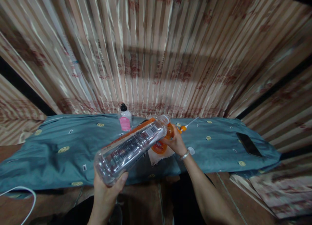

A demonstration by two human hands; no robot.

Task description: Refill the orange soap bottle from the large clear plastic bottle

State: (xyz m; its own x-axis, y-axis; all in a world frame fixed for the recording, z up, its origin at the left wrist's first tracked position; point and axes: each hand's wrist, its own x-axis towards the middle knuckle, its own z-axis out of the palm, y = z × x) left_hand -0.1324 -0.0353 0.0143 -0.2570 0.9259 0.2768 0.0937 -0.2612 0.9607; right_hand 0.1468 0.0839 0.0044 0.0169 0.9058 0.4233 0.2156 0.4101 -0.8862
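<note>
My left hand (108, 187) is wrapped round the base of a large clear plastic bottle (131, 148) with an orange label. The bottle is tilted, its open mouth pointing up and to the right. My right hand (176, 141), with a bracelet at the wrist, grips the neck of an orange bottle (159, 147) with a red label. The clear bottle's mouth is close to the orange bottle's neck; whether they touch I cannot tell. Beneath the orange bottle lies a pale cloth or tissue (156, 158). An orange pump top with a thin tube (182, 129) lies to the right.
A small bottle with a black cap and pink label (125, 121) stands at the back. A dark phone (248, 144) lies on the right of the teal cloth (219, 156). A small whitish disc (191, 150) sits near my right wrist. Striped curtains (156, 56) hang behind.
</note>
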